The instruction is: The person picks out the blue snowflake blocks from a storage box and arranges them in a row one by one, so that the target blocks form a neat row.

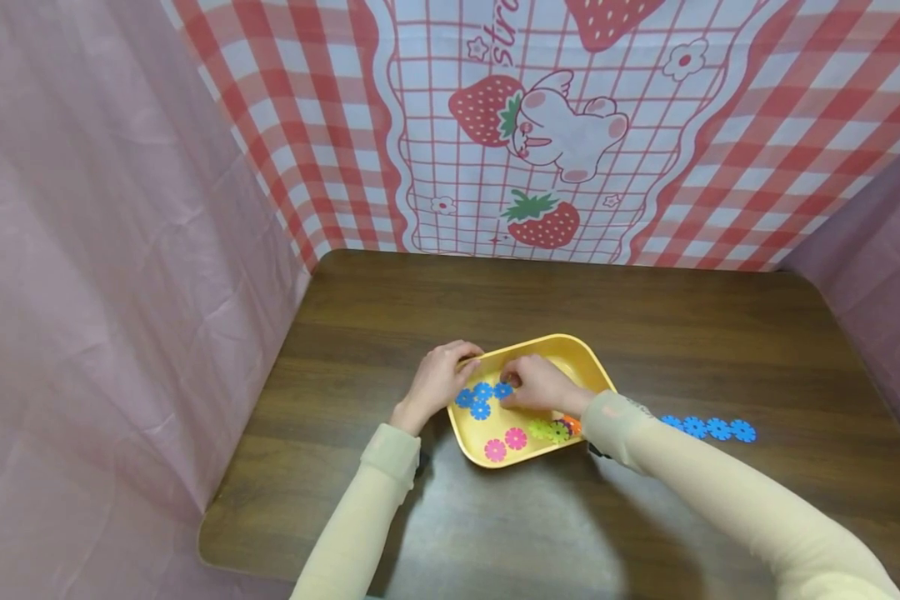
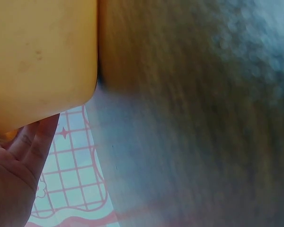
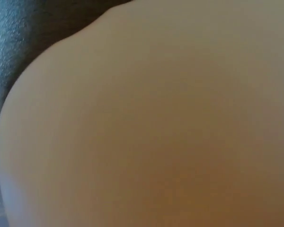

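Here, the yellow tray (image 1: 581, 354) is steadied at its rim by the left hand (image 1: 438, 379), curled on it, so blue flower pieces (image 1: 482, 398) inside can be pinched by the right hand (image 1: 540, 385).

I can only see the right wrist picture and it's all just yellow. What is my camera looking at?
Observer: A yellow tray on a brown table. Your camera is pressed up against it.
Operator: Is anything in the tray?
Observer: Yes, little flower-shaped discs: blue ones, pink ones and green ones.
Operator: What are the hands doing?
Observer: The right hand pinches a blue disc in the tray. The left hand holds the tray's left rim.
Operator: Are there discs outside the tray?
Observer: Yes, a blue row lies on the table to the tray's right.
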The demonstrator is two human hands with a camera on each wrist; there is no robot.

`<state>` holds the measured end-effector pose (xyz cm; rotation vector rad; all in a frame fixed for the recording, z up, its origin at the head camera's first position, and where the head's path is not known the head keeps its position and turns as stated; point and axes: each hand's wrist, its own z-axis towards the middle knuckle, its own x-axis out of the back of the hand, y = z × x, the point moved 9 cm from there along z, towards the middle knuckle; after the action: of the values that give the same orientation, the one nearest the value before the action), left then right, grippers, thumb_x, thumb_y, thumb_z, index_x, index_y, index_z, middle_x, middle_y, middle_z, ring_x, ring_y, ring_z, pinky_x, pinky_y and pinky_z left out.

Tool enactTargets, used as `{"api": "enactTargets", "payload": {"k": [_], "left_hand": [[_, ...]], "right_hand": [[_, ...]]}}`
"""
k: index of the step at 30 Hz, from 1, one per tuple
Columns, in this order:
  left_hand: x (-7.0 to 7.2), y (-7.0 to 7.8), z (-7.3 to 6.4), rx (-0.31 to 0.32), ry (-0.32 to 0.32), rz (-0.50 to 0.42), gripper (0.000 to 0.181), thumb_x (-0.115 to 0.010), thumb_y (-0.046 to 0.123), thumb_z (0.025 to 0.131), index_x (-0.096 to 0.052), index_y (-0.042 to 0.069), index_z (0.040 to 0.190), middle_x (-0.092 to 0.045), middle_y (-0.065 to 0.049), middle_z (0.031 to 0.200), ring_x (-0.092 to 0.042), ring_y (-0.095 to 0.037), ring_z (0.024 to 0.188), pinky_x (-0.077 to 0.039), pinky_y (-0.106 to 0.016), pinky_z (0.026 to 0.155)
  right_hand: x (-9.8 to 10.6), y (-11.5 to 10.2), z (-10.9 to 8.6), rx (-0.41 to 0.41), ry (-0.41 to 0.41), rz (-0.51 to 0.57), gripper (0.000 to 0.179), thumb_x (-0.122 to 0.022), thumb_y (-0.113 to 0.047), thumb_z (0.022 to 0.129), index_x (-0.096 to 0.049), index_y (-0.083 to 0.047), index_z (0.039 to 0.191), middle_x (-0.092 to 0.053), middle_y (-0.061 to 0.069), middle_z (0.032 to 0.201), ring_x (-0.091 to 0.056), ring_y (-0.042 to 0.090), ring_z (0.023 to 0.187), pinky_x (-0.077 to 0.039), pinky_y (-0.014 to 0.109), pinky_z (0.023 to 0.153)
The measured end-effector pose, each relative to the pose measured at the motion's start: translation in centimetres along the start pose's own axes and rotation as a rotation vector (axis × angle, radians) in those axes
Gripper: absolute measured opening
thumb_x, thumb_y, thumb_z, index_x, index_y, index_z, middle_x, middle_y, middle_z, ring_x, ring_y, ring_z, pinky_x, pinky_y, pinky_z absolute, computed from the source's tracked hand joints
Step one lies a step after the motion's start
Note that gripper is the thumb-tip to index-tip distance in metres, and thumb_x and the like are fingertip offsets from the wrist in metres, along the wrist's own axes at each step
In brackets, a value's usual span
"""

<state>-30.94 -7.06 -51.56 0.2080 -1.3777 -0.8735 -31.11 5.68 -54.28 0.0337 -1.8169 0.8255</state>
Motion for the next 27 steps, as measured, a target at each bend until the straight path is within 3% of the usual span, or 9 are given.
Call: {"api": "enactTargets", "payload": {"k": [10,17,27], "left_hand": [[0.0,0.1,0.0,0.006,-0.001,0.005,0.014,-0.067,0.019,0.098,-0.073,0.013,0.109,-0.071,-0.001,0.108,-0.067,-0.019,0.097,-0.052,-0.038,0.086],[0.0,0.2,-0.1,0.007,-0.004,-0.001,0.015,-0.067,0.019,0.098,-0.073,0.012,0.109,-0.071,-0.002,0.108,-0.067,-0.019,0.097,-0.052,-0.037,0.087],[0.2,0.2,-0.1,-0.009,0.014,-0.003,0.013,-0.067,0.018,0.097,-0.073,0.013,0.108,-0.071,-0.001,0.107,-0.067,-0.019,0.096,-0.052,-0.038,0.085]], "right_hand": [[-0.1,-0.4,-0.2,0.041,0.009,-0.059,0.028,-0.087,-0.019,0.077,-0.072,-0.003,0.096,-0.057,0.000,0.075,-0.052,0.015,0.070,-0.045,0.031,0.066],[-0.2,-0.4,-0.2,0.042,0.007,-0.082,0.023,-0.085,-0.022,0.077,-0.071,-0.008,0.087,-0.057,-0.003,0.071,-0.051,0.014,0.065,-0.044,0.030,0.061],[0.9,-0.5,-0.6,0.028,0.015,-0.026,0.021,-0.084,-0.019,0.078,-0.071,-0.006,0.088,-0.059,-0.003,0.071,-0.053,0.012,0.064,-0.047,0.028,0.060]]}}
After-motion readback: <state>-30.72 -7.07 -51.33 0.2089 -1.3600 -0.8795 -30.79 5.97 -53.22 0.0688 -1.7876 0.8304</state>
